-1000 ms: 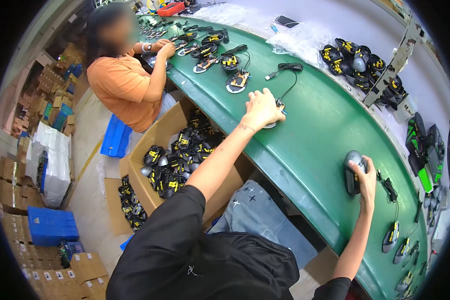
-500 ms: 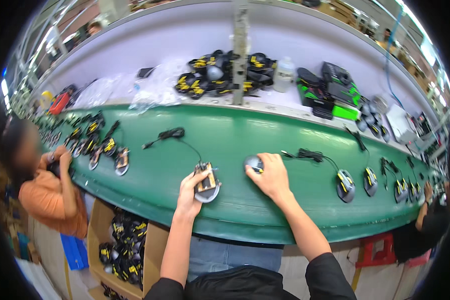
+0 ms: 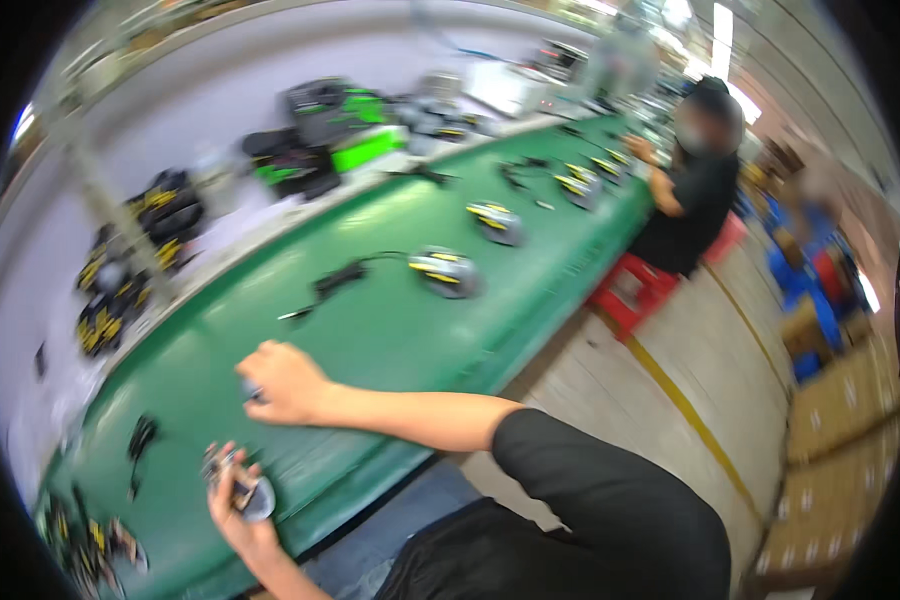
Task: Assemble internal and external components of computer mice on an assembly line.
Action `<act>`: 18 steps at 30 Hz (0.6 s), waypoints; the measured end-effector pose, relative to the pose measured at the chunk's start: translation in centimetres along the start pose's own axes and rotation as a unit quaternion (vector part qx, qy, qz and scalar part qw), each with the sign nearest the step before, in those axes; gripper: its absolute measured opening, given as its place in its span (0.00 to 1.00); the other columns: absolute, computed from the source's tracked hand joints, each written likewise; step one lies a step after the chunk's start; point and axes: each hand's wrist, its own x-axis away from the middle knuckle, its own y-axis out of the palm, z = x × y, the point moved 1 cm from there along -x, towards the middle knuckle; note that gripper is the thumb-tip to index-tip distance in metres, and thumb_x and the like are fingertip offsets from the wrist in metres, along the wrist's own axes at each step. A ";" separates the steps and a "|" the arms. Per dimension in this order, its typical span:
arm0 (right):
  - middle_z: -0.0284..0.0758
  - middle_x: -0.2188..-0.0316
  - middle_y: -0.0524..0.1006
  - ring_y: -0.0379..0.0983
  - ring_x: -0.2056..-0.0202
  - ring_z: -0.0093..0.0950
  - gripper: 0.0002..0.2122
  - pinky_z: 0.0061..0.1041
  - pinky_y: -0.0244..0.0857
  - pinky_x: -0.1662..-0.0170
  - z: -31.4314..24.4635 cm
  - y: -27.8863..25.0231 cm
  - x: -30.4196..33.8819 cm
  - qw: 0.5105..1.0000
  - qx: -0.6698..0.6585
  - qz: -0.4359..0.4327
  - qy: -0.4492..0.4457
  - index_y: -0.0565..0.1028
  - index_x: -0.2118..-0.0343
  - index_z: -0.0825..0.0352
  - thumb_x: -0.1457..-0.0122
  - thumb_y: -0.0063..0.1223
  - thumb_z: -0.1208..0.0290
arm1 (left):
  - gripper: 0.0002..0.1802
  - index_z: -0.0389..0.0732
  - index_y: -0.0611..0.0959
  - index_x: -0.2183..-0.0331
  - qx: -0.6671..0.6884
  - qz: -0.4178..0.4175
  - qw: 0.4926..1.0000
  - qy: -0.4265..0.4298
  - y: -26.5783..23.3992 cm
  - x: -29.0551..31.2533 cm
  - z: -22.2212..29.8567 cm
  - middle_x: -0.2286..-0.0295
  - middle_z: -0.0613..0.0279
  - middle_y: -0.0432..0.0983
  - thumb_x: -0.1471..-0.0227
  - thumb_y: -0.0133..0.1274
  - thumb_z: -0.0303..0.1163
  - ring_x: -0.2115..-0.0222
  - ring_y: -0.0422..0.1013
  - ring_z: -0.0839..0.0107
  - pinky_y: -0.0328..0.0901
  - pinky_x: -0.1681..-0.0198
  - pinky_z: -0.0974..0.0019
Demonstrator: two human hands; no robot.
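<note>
In my left hand (image 3: 232,505) is an opened computer mouse base (image 3: 260,500), its circuit board showing under my fingers and its pale rounded end sticking out. My right hand (image 3: 295,385) is closed around a grey mouse top shell (image 3: 254,393), mostly hidden by the fingers, just above the green work surface (image 3: 390,350). The two hands are close together but apart. Beyond the left one lies a coiled black cable (image 3: 142,437). Farther right rests an assembled grey mouse with yellow parts (image 3: 445,272), its bundled cable (image 3: 338,285) stretched toward my right hand.
More mice (image 3: 495,222) stand along the surface toward a co-worker (image 3: 685,190) beside a red stool (image 3: 630,290). Several opened mice (image 3: 90,545) lie at the lower left. The back shelf holds black-and-yellow shells (image 3: 105,325) and a black-and-green box (image 3: 330,108). Cardboard boxes (image 3: 840,480) are stacked at right.
My view has swung to the right and tilted, bringing the co-worker and stacked boxes into sight. Both hands still hold the same mouse parts. The picture is blurred by motion.
</note>
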 end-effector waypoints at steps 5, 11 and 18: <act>0.38 0.69 0.74 0.67 0.63 0.37 0.18 0.34 0.62 0.59 0.8 1.1 -0.2 0.998 0.055 0.022 -0.011 0.72 0.68 0.68 0.62 0.61 0.62 | 0.25 0.36 0.64 0.42 0.031 -0.047 0.998 -0.024 0.1 -1.5 0.7 0.47 0.50 0.66 0.39 0.42 0.34 0.51 0.69 0.64 0.70 0.54 0.62; 0.39 0.71 0.74 0.67 0.63 0.36 0.17 0.35 0.61 0.58 -0.2 1.4 0.3 0.997 0.081 -0.003 0.006 0.74 0.71 0.67 0.61 0.60 0.62 | 0.26 0.42 0.64 0.41 -0.016 -0.019 0.998 -0.061 1.4 -2.9 4.1 0.46 0.50 0.65 0.35 0.36 0.43 0.48 0.67 0.61 0.68 0.50 0.60; 0.36 0.75 0.75 0.71 0.67 0.36 0.10 0.37 0.62 0.60 -1.4 -0.7 -0.4 0.995 0.005 0.076 -0.064 0.76 0.71 0.64 0.56 0.59 0.65 | 0.26 0.40 0.65 0.42 0.061 -0.034 0.996 -0.057 -1.5 0.2 1.2 0.47 0.43 0.66 0.37 0.36 0.42 0.50 0.68 0.53 0.71 0.55 0.50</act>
